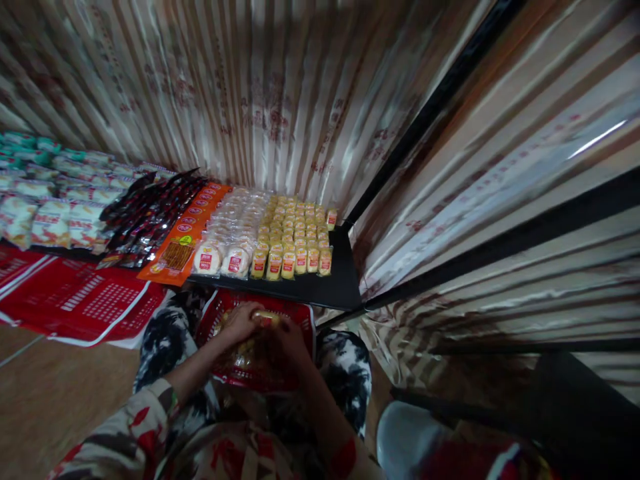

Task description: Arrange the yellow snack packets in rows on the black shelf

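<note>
Over a red plastic basket between the knees, my left hand and my right hand close on a small yellow wrapped snack, one at each end. Low light blurs the fingers somewhat. More yellow wrapped snacks lie inside the basket, partly covered by the hands. Just beyond the basket, rows of the same yellow packets stand on a black shelf. To their left are round white wrapped crackers in clear film.
An orange snack bag, dark shiny packets and white bags fill the shelf leftward. Red printed cloth hangs in front. Black bars and a pleated curtain close off the back and right. A pale stool stands lower right.
</note>
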Demonstrator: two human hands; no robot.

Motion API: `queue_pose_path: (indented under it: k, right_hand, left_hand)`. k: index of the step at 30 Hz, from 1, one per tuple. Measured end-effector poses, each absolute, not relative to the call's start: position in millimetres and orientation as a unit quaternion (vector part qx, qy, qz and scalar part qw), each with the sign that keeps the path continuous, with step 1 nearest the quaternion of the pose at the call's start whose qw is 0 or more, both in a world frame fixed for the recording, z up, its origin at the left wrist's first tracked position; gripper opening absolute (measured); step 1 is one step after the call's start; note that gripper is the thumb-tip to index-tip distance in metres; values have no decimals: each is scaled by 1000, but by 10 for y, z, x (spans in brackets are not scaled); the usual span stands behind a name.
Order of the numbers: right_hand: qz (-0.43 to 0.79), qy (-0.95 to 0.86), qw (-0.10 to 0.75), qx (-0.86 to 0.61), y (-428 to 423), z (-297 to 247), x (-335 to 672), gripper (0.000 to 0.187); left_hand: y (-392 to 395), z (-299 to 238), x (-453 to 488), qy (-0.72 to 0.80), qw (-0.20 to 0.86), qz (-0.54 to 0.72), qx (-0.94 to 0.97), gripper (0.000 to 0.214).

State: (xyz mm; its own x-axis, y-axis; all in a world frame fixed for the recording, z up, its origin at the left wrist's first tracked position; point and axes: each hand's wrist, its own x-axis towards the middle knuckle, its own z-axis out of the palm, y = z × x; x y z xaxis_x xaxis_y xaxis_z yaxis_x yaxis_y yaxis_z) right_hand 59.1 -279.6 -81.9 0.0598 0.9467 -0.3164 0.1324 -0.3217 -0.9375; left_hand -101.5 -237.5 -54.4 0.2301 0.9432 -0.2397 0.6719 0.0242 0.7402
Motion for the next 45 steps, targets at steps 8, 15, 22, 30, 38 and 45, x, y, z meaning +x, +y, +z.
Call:
queue_pose_path:
  k: [8,15,22,30,38,45]
  right_hand:
    - [619,-232,497,-562,-2954,-455,684,37]
    - [603,-228,531,-551,-2999,-242,834,35]
    - [606,-166,590,-507,-3166,-88,938,27]
    - [570,-224,560,-559,-3278,-89,1039,26]
    - [151,-563,470,-663,-3322,72,1088,53]
    - [75,-656,394,-640,-3038,304,1195,37]
  left_hand:
    - [-2447,-266,-877,548,519,313,577,32]
    - [-2498,11,-751,512,542,317,587,30]
    - [-2518,216,-566,494,523,313,620,34]
    - [-2567,261,-383,500,504,289,642,35]
    - [-2432,361,-365,504,410,268,711,30]
    - [-2097,637,-76,487,371,236,754,30]
